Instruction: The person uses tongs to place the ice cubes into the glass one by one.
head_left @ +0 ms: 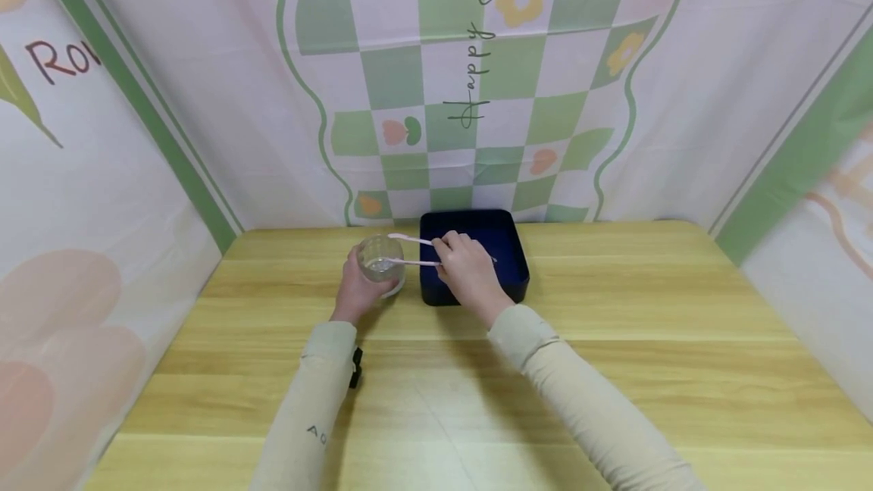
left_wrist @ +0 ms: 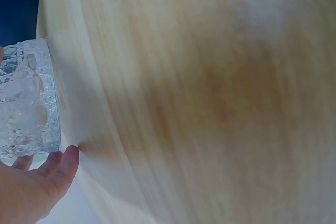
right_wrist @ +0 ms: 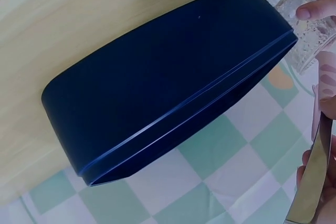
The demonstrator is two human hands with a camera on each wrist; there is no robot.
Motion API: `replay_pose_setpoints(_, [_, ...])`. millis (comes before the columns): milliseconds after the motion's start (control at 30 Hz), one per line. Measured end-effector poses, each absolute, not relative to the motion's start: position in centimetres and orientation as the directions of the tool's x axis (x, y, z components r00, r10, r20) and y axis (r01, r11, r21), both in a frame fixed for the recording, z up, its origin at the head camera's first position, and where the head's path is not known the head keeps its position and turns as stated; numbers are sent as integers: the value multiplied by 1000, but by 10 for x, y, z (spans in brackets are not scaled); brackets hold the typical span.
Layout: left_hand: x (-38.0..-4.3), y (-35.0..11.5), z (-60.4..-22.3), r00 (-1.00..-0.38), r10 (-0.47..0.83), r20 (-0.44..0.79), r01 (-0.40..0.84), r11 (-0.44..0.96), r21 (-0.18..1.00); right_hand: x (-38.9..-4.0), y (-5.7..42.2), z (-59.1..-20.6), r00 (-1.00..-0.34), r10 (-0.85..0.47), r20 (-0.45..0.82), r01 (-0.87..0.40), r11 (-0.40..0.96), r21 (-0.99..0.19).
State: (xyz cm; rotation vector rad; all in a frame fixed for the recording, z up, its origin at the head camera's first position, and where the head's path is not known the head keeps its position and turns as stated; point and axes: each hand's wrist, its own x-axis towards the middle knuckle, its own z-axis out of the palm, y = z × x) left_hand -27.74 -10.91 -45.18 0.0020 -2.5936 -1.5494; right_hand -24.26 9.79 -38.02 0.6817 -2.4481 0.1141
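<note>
My left hand (head_left: 356, 288) holds a clear glass cup (head_left: 380, 270) on its left side, with the thumb in front. Raised patterns cover the cup's wall, as the left wrist view shows of the glass cup (left_wrist: 31, 100). In my right hand (head_left: 469, 270) is a pair of tongs (head_left: 417, 263) with pale pink ends and a metal handle (right_wrist: 311, 182). The two tong arms stand apart and point left; one tip overlaps the cup's mouth, the other lies near its far rim. Fingers of the left hand (left_wrist: 44, 182) reach along the glass.
A dark blue square box (head_left: 521, 279) with an open top stands beside the cup, partly beneath the right hand and forearm. Behind the wooden table (head_left: 634, 301) hangs a green-and-white checked curtain (head_left: 450, 67). Patterned cloth walls flank the table.
</note>
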Motion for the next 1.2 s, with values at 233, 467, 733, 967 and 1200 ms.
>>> replay_pose_setpoints(233, [-277,-110,-452,-995,-74,66,20,498,867,-248,107,-380,-720,-380,581,-452,892,23])
replay_pose_setpoints(467, [-278,-111,-453,-995,-78,57,9,507,862,-255,124,-379,-786,-264,559,-350,935,-50])
replay_pose_setpoints(733, [-278,-111,-453,-997,-74,36,-7,514,858,-260,143,-388,-843,-203,499,-266,962,-58])
replay_pose_setpoints(967, [-278,-112,-453,-997,-65,41,3,502,865,-261,152,-395,-889,-210,407,-220,975,25])
replay_pose_setpoints(1200, [-279,-112,-454,-997,-61,51,14,499,866,-261,152,-398,-902,-237,361,-233,971,55])
